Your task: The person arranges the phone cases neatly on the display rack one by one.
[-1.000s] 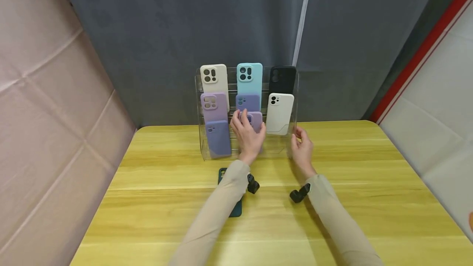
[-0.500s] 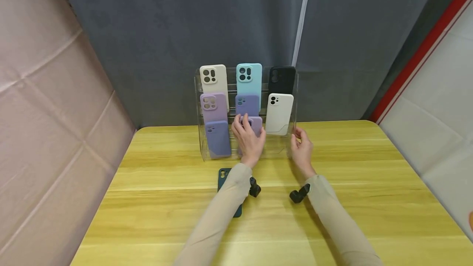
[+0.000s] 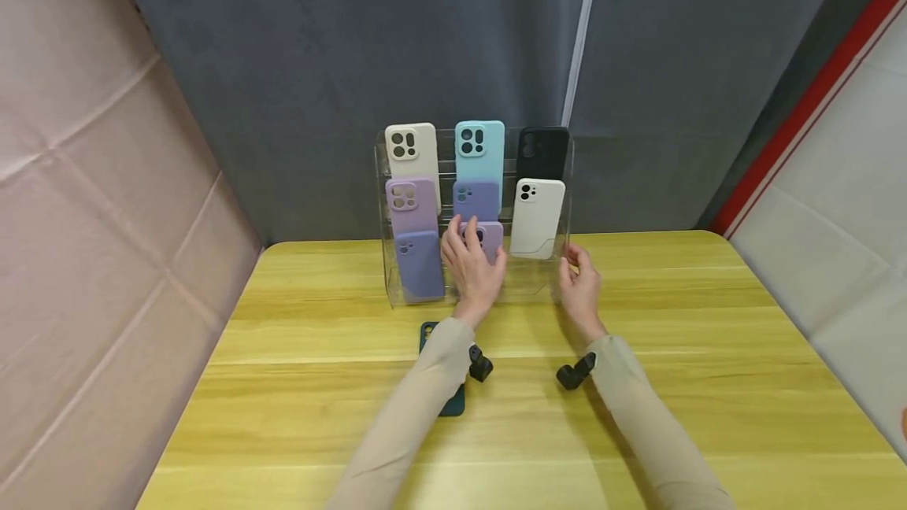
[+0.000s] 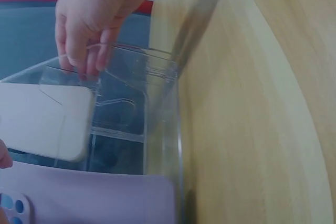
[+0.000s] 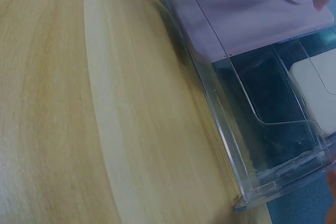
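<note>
A clear acrylic display rack (image 3: 527,280) stands on the wooden table, holding several phone cases. In its front middle slot sits a lilac phone case (image 3: 492,236); my left hand (image 3: 475,270) grips it near the camera cutout, thumb at its right edge and fingers over the left and top. That hand covers much of the case in the head view, while the right wrist view shows the lilac back (image 5: 247,22) behind the clear front lip. At the rack's right side panel, my right hand (image 3: 581,290) holds the edge, fingertips behind the panel (image 4: 126,59).
A dark green phone case (image 3: 453,403) lies on the table under my left forearm. Cream, light blue and black cases fill the back row; lilac, purple-blue and white (image 3: 537,219) ones stand before them. Another purple-blue case (image 3: 420,266) is front left. A grey curtain (image 3: 340,85) hangs behind.
The lilac case, with my left hand on it, moved down a little in the middle slot, then stayed nearly level. My right hand kept its place on the rack.
</note>
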{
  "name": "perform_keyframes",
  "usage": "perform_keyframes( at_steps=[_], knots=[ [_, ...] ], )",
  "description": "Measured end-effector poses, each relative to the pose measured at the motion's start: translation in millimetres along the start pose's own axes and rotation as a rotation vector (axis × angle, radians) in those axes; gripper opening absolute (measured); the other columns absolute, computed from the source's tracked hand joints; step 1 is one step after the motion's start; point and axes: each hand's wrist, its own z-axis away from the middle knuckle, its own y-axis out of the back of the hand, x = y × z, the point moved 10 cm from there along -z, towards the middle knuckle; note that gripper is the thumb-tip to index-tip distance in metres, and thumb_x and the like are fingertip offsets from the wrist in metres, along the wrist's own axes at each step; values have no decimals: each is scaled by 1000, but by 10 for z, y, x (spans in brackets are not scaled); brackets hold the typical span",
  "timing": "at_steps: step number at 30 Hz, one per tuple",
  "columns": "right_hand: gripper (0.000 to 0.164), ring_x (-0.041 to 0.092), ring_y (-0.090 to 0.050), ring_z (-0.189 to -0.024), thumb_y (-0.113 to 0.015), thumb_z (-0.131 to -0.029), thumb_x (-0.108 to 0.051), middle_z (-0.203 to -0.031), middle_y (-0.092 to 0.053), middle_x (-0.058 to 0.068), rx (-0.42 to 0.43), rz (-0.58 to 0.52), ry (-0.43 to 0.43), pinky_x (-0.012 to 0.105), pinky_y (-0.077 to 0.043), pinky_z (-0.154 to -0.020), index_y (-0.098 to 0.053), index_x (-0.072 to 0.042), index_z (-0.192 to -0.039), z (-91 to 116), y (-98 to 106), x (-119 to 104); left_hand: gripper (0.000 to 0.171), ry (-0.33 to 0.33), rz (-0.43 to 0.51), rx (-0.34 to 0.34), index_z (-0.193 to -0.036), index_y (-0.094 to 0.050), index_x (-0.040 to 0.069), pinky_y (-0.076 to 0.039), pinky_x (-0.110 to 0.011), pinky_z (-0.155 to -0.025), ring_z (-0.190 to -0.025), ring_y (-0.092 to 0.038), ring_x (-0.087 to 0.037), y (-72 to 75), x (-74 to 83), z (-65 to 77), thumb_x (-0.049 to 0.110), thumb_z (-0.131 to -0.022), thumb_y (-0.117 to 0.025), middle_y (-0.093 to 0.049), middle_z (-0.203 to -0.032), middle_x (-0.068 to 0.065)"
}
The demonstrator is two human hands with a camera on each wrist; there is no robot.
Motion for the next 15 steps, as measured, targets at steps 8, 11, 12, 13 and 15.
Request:
perform_keyframes(
  at_steps=[8,11,12,13,15],
  knots=[
    [25,32,-60,-97,-53,-91,4,-106,-62,26,-4,-13,-21,4,-42,-73,-57,9,-115,-1,-17,35,46,-45,131,6,-114,-57,1,-40,-44,-94,-107,-46,-30,246,22,-18,8,-71,-72,-48,-122,-16],
    [25,33,-60,-98,-53,-91,4,-106,-62,26,-5,-16,-18,5,-43,-73,-57,10,-115,8,-12,23,44,-36,150,-17,-114,-58,-1,-42,-45,-89,-102,-47,-31,319,-53,3,7,-72,-71,-49,-120,-17],
    [25,33,-60,-98,-53,-91,4,-106,-62,26,-4,-17,-13,5,-43,-73,-56,10,-114,10,-8,14,45,-29,154,-37,-114,-58,-1,-42,-45,-89,-103,-46,-31,334,-84,16,8,-73,-71,-48,-120,-17],
    [24,33,-60,-98,-53,-91,4,-106,-62,26,-3,-17,-10,5,-43,-73,-57,10,-114,11,-5,8,45,-22,158,-55,-115,-57,-1,-42,-46,-89,-103,-46,-31,350,-118,30,8,-73,-71,-48,-120,-17],
    [24,34,-61,-98,-52,-91,4,-106,-62,26,-2,-17,-4,5,-43,-73,-57,10,-114,11,0,-1,46,-4,163,-95,-116,-56,-2,-42,-47,-89,-105,-45,-32,371,-187,65,10,-75,-71,-47,-120,-17]
  ],
)
